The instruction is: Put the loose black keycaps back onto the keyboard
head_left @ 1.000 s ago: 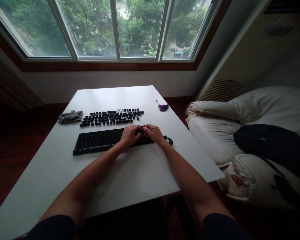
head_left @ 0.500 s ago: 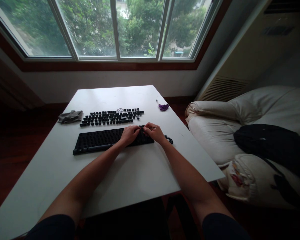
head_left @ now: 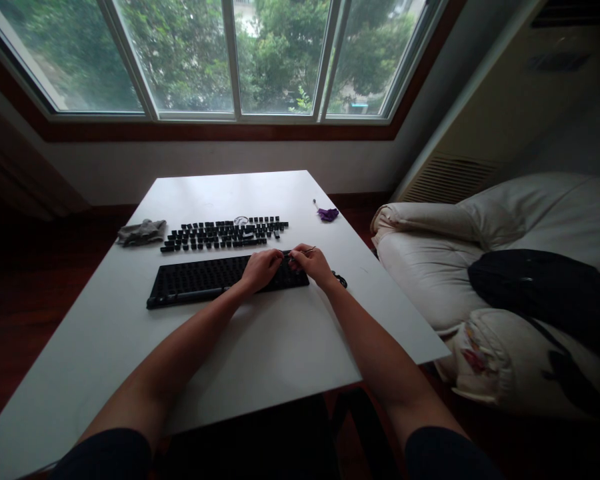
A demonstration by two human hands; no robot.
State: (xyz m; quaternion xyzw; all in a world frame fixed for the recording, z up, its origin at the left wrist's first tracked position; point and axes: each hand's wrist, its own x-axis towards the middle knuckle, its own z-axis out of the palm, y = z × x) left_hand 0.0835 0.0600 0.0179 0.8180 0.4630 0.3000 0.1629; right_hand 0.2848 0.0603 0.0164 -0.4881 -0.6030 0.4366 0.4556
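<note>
One metal tool (head_left: 309,250) slightly higher in the closed right grip (head_left: 313,265), left grip (head_left: 260,269) still on the keyboard (head_left: 200,279), state unclear.

win (head_left: 275,60): trees, daylight | floor (head_left: 25,293): dark wood | seat (head_left: 430,260) R: white, puffy (dark cloth (head_left: 540,287) on it)

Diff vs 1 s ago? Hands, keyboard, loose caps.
Right hand edged slightly toward the far right corner of the keyboard, still pinching a thin metal tool. Left hand stayed on the keyboard. Loose keycaps and grey cloth unmoved.
</note>
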